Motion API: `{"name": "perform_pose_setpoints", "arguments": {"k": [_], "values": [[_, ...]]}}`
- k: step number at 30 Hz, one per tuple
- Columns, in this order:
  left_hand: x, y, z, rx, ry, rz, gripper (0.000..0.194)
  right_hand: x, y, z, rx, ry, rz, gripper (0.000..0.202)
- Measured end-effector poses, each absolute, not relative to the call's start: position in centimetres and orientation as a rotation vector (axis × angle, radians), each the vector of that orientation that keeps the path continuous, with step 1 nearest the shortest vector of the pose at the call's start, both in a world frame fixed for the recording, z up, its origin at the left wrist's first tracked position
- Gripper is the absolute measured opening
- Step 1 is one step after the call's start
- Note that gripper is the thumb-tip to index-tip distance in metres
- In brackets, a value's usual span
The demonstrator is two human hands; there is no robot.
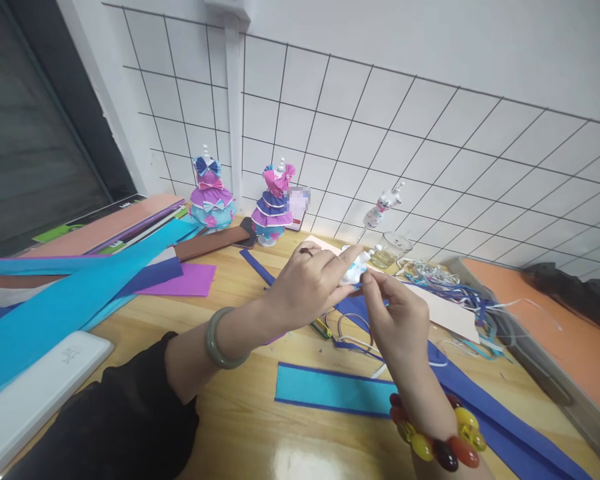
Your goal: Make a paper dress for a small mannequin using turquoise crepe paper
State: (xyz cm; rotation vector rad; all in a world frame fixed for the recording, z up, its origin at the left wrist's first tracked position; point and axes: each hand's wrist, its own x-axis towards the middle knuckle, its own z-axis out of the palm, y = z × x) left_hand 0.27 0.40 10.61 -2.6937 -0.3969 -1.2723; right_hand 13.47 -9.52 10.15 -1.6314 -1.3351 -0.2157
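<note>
Near the middle of the table, a small white mannequin form with light blue marks is held between both hands. My left hand, with a jade bangle on the wrist, has its fingers wrapped round the form from the left. On the right, my right hand pinches with thumb and forefinger at a thin blue strip along the form's lower edge. Below the hands lies a light blue band with dark blue borders.
Two paper-dressed mannequins and another white form stand at the back near a glass jar. Coloured paper strips and a white device lie left. Tangled ribbons and long blue paper lie right.
</note>
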Motion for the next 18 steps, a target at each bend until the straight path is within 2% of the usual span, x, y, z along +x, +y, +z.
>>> {"name": "perform_pose_setpoints", "arguments": {"k": [10,18], "values": [[0.6,0.4,10.4,-2.737,-0.346,-1.357,0.050,13.2,-9.3,9.9,-1.708,-1.160,-0.262,0.022],[0.1,1.2,10.8,-2.813,-0.414,-1.383,0.050,14.1,-9.6,10.6,-1.575,-1.512,-0.215,0.028]]}}
